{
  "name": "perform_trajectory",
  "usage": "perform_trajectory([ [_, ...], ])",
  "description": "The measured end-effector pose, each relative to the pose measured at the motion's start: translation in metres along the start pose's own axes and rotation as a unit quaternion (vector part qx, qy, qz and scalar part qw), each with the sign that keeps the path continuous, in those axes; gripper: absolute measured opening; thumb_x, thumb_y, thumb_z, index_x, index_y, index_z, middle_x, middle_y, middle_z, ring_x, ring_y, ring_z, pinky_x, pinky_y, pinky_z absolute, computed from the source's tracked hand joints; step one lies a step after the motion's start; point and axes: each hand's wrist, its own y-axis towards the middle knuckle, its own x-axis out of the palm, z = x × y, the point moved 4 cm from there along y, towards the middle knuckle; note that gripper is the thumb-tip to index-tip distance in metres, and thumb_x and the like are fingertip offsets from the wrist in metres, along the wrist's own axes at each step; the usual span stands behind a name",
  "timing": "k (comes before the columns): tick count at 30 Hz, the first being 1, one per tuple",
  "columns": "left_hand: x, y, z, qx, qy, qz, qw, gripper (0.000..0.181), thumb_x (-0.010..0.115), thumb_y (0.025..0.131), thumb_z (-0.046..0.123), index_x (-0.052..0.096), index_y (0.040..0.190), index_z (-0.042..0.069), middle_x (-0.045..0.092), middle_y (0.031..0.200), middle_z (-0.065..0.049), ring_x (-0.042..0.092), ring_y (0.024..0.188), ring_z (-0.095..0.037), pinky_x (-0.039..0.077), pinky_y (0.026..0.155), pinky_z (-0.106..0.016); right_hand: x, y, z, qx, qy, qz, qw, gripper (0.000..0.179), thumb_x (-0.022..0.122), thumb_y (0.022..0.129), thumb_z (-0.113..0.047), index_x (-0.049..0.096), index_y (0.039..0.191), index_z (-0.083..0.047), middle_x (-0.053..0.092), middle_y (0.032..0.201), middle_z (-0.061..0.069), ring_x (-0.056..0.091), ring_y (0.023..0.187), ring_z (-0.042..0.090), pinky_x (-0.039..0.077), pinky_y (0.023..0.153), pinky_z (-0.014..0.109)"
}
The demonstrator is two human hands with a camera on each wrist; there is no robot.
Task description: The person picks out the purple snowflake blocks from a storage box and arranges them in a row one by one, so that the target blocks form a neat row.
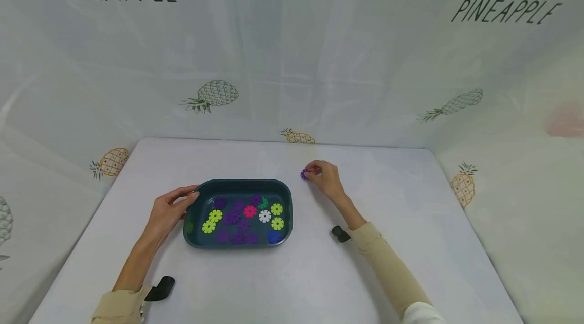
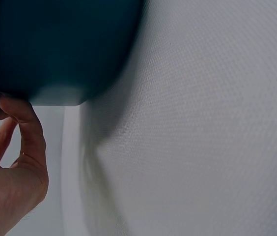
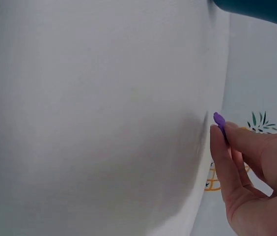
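Observation:
My left hand [image 1: 166,212] pinches the upper left corner of a dark teal tray [image 1: 237,184]; in the left wrist view the thumb presses the tray's wall [image 2: 65,49]. Several notched plastic discs lie inside: mostly purple ones [image 1: 237,238], plus yellow-green discs [image 1: 215,215], a white disc [image 1: 264,216], a pink disc [image 1: 250,211], a green disc [image 1: 262,204] and a blue disc [image 1: 274,236]. To the right of the tray, my right hand [image 1: 325,178] pinches a purple disc [image 3: 219,119] between thumb and fingertips, seen edge-on in the right wrist view.
The white tabletop [image 1: 392,202] surrounds the tray. Behind it hangs a pale curtain [image 1: 319,60] printed with pineapples and lettering. A black wrist mount [image 1: 160,288] shows by the left sleeve and another black mount [image 1: 340,234] by the right one.

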Motion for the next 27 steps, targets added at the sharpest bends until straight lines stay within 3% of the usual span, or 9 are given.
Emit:
perform_trajectory([
  [8,0.001,-0.003,0.001,0.012,-0.007,-0.005,0.9999,0.052,0.067,0.101,0.038,0.063,0.138,0.001,0.063,0.111,0.003,0.068,0.085,-0.012,0.058,0.069,-0.025,0.001,-0.005,0.005,0.038,-0.011,-0.031,0.9987,0.011,0.073,0.094,-0.001,0.073,0.104,0.004,0.070,0.098,0.015,0.065,0.089,0.027,0.053,0.082,0.036],
  [15,0.002,-0.003,0.001,0.014,-0.005,-0.005,0.9999,0.052,0.067,0.101,0.039,0.063,0.138,0.003,0.063,0.111,0.004,0.068,0.087,-0.013,0.058,0.070,-0.025,0.001,-0.006,0.001,0.024,-0.037,-0.050,0.9978,0.015,0.069,0.096,0.001,0.071,0.109,0.007,0.065,0.107,0.020,0.064,0.099,0.033,0.054,0.091,0.046],
  [27,0.001,-0.002,0.003,0.007,-0.007,-0.004,0.9999,0.054,0.067,0.101,0.041,0.062,0.139,0.002,0.062,0.113,0.005,0.066,0.084,-0.013,0.056,0.068,-0.024,-0.003,-0.006,-0.027,-0.018,-0.045,-0.056,0.9973,0.018,0.070,0.097,-0.003,0.070,0.112,0.005,0.069,0.102,0.015,0.066,0.093,0.027,0.057,0.085,0.039],
])
